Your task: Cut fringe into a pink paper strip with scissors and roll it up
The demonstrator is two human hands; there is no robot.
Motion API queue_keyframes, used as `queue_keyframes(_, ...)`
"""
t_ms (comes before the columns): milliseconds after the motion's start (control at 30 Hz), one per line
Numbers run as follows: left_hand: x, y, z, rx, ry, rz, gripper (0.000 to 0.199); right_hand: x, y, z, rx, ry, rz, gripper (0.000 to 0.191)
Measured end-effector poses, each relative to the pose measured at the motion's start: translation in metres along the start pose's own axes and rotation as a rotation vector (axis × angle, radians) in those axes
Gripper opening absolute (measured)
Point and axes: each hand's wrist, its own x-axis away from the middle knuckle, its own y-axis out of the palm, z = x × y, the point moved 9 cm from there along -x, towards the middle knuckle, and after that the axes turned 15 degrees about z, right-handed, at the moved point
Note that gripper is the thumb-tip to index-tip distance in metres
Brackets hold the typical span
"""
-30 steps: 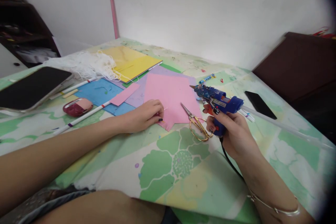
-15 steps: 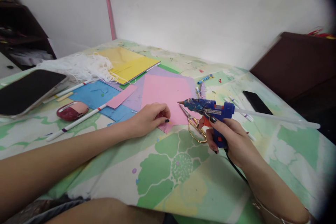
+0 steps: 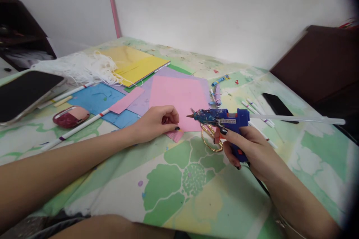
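My right hand (image 3: pixel 246 142) is wrapped around a blue glue gun (image 3: pixel 230 115), whose nozzle points left. A long clear glue stick (image 3: pixel 297 118) juts out of its back end. Thumb and fingers of my left hand (image 3: pixel 157 122) are closed at a small fringed strip of pink paper (image 3: pixel 175 136), which the hand partly hides. The nozzle tip stays a short way right of those fingers, apart from them. Behind both hands lies a pink sheet of paper (image 3: pixel 178 93). Gold-handled scissors (image 3: pixel 209 140) rest under the glue gun, partly covered.
Left are blue paper (image 3: pixel 94 101), a white stick with a pink paper flag (image 3: pixel 84 125), a maroon-and-pink case (image 3: pixel 71 116), a phone (image 3: pixel 29 93) and white yarn (image 3: pixel 81 68). Yellow paper (image 3: pixel 143 68) lies farther back. White sticks (image 3: pixel 258 112) and a black phone (image 3: pixel 277 105) lie right.
The glue gun has tipped slightly, its glue stick now nearly level and its nozzle a little lower in view. The left fingers have shifted slightly over the fringed pink strip. The view has moved a little.
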Motion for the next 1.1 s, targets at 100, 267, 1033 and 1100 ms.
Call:
queue_keyframes(100, 0.0, -0.004, 0.0, 0.058, -0.025, 0.028, 0.008, 0.001, 0.001, 0.002, 0.019, -0.004, -0.023, 0.028)
queue_keyframes(267, 0.004, -0.011, -0.003, 0.222, -0.215, 0.073, 0.014, 0.005, 0.005, -0.01, 0.075, -0.156, -0.047, 0.025)
queue_keyframes(1033, 0.011, -0.018, -0.005, 0.347, -0.377, 0.13, 0.016, 0.008, 0.019, -0.016, 0.201, -0.271, -0.071, 0.017)
queue_keyframes(1100, 0.011, -0.017, -0.005, 0.352, -0.377, 0.129, 0.016, 0.008, 0.019, -0.014, 0.196, -0.274, -0.071, 0.015)
